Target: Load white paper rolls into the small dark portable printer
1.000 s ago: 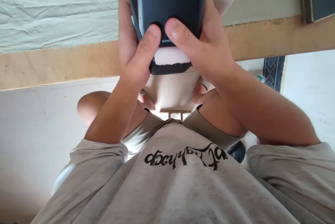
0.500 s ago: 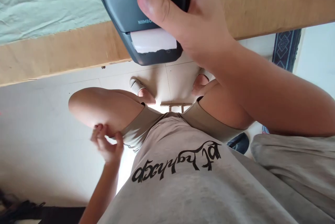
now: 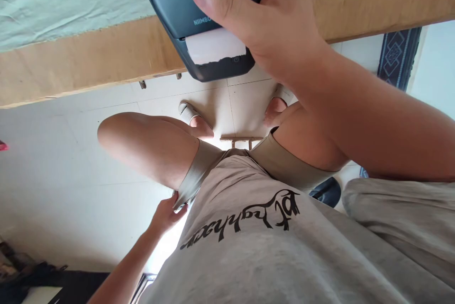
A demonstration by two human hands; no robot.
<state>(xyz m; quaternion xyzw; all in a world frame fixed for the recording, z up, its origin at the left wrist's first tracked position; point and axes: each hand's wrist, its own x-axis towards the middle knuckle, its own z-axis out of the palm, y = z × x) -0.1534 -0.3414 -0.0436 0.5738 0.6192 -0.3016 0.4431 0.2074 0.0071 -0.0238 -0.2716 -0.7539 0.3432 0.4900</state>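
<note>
My right hand [image 3: 263, 24] is wrapped round a dark label printer [image 3: 170, 5], with the thumb lying across its face. Lettering that starts with "NIIMBO" shows beside the thumb. From the printer's slot sticks a strip of white paper [image 3: 215, 46] with a ragged edge. Below the strip is a small power mark. My left hand [image 3: 168, 214] is down beside my thigh, its fingers closed at the hem of my grey-brown shorts [image 3: 190, 176]. Part of those fingers is hidden by the cloth.
A table with a wooden edge [image 3: 117, 46] runs across the top, with pale green cloth [image 3: 71, 1] on it. Beneath are my slippered feet [image 3: 201, 126] on a tiled floor [image 3: 117, 152]. A dark patterned strip [image 3: 396, 58] is at the right.
My left hand has moved from beside my bare thigh, fingers curled, to the hem of my shorts. The printer in my right hand appears slightly higher and further right in view.
</note>
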